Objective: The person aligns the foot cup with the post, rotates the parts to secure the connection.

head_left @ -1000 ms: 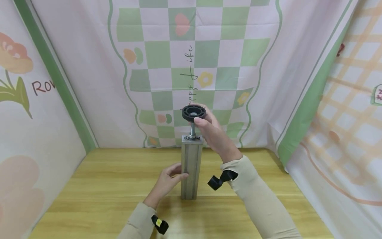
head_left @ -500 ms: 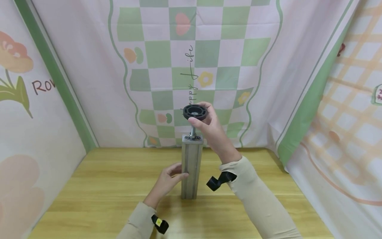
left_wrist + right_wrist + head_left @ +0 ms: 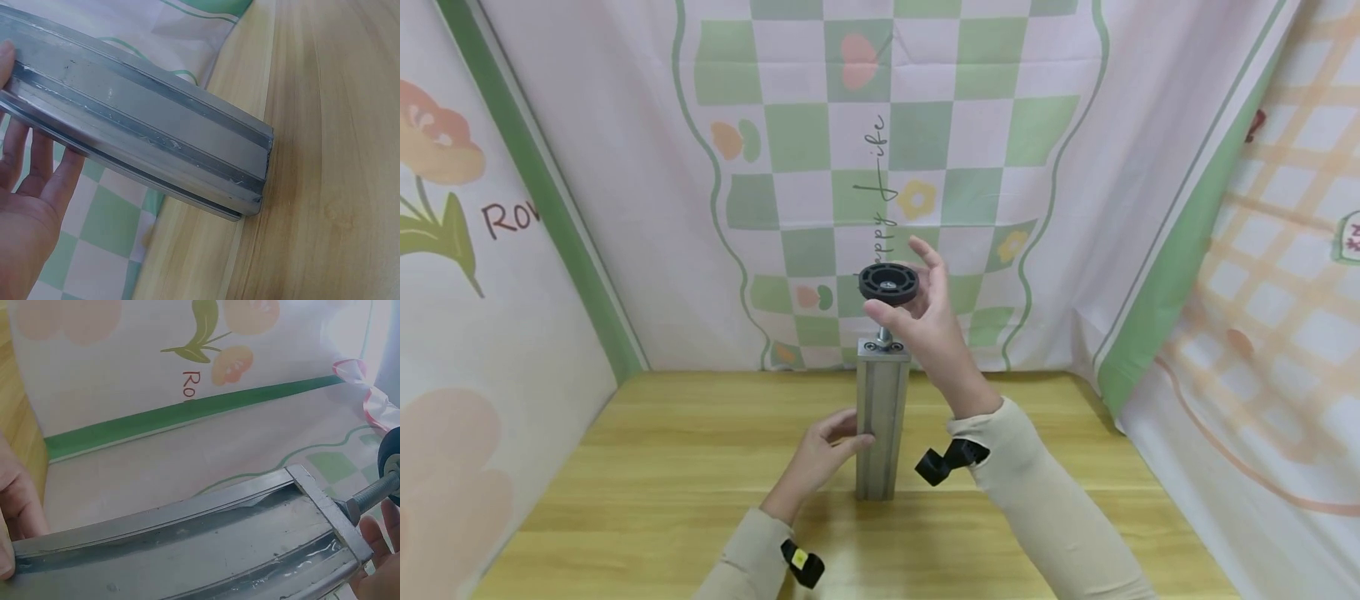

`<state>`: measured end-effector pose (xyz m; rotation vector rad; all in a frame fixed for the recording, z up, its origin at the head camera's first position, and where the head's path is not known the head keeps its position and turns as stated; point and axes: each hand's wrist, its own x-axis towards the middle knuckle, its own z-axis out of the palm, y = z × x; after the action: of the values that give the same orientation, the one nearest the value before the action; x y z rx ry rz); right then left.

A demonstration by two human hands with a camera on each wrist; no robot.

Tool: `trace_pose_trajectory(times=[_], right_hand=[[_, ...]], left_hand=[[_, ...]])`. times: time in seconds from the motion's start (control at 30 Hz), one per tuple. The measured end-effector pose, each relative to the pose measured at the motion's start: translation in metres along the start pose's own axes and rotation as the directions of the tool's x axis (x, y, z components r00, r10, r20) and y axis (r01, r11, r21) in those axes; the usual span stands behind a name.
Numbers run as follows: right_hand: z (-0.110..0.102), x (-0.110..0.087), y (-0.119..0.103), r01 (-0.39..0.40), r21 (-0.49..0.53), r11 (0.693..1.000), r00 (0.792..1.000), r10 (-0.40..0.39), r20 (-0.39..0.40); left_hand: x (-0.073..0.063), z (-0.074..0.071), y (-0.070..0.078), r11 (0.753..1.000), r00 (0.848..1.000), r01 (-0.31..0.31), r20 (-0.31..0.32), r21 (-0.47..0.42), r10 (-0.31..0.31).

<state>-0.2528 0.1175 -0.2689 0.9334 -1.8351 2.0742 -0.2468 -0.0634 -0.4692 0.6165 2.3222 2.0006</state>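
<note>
In the head view an upright grey aluminium profile (image 3: 882, 429) stands on the wooden table. A threaded rod (image 3: 883, 335) rises from its end plate (image 3: 883, 350) to a round black levelling foot (image 3: 888, 284). My left hand (image 3: 822, 454) holds the profile at mid-height, thumb on the near face and other fingers behind. My right hand (image 3: 928, 321) is around the foot, thumb at the near rim, index finger raised off it, other fingers partly hidden behind. The left wrist view shows the profile's lower end (image 3: 250, 169); the right wrist view shows the nut (image 3: 348, 510) under the rod.
The wooden table (image 3: 700, 475) spreads around the profile. A checked cloth (image 3: 797, 137) hangs close behind, with patterned cloth on both sides. Each sleeve carries a black strap mount, one on the left wrist (image 3: 805, 569) and one on the right (image 3: 934, 467).
My right thumb has slid left along the foot's near rim, and the index finger has lifted away. The right wrist has shifted slightly left and down. My left hand keeps its place.
</note>
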Motion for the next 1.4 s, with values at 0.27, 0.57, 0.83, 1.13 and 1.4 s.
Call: trace_pose_trajectory(times=[0.27, 0.57, 0.83, 1.13, 1.4], right_hand=[[-0.005, 0.003, 0.004, 0.009, -0.04, 0.999, 0.999, -0.007, 0.051], [-0.008, 0.008, 0.006, -0.066, 0.115, 0.991, 0.992, 0.054, 0.11], [-0.013, 0.009, 0.011, -0.139, 0.209, 0.968, 0.974, 0.095, 0.208], [-0.017, 0.008, 0.013, -0.129, 0.209, 0.969, 0.964, 0.073, 0.257], [-0.017, 0.009, 0.015, -0.12, 0.231, 0.965, 0.966, 0.061, 0.25]], left_hand=[[0.0, 0.0, 0.0, 1.0, 1.0, 0.018, -0.003, 0.006, -0.018], [0.0, 0.0, -0.002, 1.0, 1.0, 0.015, 0.002, 0.016, -0.015], [0.0, 0.0, -0.001, 1.0, 1.0, 0.011, 0.004, 0.012, -0.011], [-0.001, 0.0, 0.001, 1.0, 1.0, 0.015, 0.008, 0.003, -0.015], [-0.001, -0.001, 0.001, 1.0, 1.0, 0.022, 0.004, 0.011, -0.022]])
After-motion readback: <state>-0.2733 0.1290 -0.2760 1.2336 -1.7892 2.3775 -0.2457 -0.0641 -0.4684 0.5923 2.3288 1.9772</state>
